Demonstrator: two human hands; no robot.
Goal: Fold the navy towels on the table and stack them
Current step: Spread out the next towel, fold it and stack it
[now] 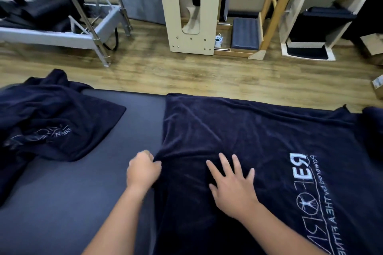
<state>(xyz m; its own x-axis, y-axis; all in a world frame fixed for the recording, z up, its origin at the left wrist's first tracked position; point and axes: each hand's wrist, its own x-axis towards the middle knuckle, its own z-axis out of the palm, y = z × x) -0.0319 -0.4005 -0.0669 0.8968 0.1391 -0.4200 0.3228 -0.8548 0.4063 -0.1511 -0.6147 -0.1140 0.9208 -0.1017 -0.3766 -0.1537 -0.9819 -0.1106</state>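
Folding appears barely begun: one navy towel (259, 151) lies spread, logo up, over the right of the padded table (99, 182), while a crumpled towel (47, 122) waits at the left; no stack is visible. Left hand (143, 168) pinches the spread towel's left edge, fingers curled. Right hand (232, 186) rests flat on the cloth, fingers splayed.

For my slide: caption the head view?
Left hand pinches the spread towel's edge; right hand presses it flat.
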